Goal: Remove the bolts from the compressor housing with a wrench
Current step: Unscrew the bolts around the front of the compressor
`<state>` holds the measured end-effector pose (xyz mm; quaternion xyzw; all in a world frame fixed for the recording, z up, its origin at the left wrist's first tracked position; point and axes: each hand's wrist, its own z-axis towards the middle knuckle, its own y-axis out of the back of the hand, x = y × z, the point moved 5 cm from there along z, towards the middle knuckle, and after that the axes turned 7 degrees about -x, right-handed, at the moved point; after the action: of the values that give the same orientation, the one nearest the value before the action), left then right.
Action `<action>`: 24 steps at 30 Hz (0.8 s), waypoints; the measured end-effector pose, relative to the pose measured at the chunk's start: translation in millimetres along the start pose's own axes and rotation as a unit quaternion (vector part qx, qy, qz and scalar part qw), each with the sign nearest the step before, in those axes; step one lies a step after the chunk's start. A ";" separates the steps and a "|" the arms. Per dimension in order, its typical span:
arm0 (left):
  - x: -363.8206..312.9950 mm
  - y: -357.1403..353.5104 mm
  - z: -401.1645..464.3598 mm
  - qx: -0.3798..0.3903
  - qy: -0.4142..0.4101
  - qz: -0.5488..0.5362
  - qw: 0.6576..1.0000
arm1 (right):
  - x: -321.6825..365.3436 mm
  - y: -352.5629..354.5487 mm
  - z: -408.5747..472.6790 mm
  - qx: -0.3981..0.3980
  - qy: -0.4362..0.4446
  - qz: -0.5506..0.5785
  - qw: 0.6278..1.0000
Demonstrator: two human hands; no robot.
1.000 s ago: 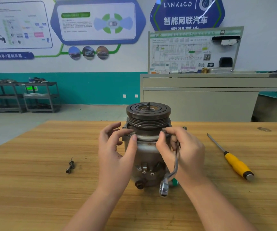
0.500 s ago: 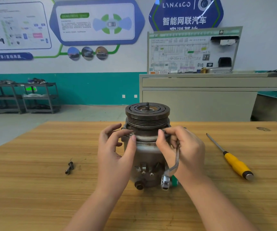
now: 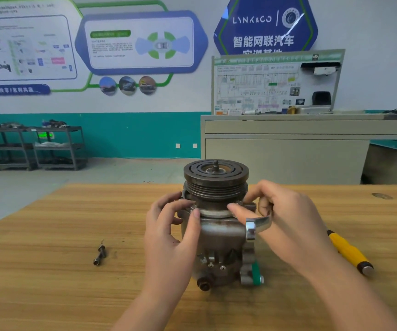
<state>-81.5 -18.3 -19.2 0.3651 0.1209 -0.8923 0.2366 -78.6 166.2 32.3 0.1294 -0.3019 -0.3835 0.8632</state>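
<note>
Here — wrench (image 3: pixel 256 225) in right hand (image 3: pixel 286 225)

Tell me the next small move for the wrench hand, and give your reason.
Probably swing the wrench another short stroke. The right hand grips it beside the pulley, one end at the housing flange, free end toward the camera. The left hand steadies the compressor. Whether the bolt is out cannot be told.
</note>
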 end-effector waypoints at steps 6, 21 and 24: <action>4.5 -1.2 0.2 -0.005 0.004 -0.005 1.000 | -8.9 7.1 12.7 0.107 0.022 0.016 0.994; 0.5 -1.4 -0.3 0.002 0.013 -0.010 1.000 | -17.7 -2.6 10.1 0.014 -0.024 0.082 0.996; 0.5 -1.1 -0.1 0.005 0.011 -0.011 1.000 | -28.8 3.6 10.4 -0.009 -0.046 0.100 0.994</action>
<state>-82.4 -17.5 -19.6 0.3744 0.1228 -0.8914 0.2240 -98.0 190.0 30.0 0.0733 -0.3494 -0.3039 0.8833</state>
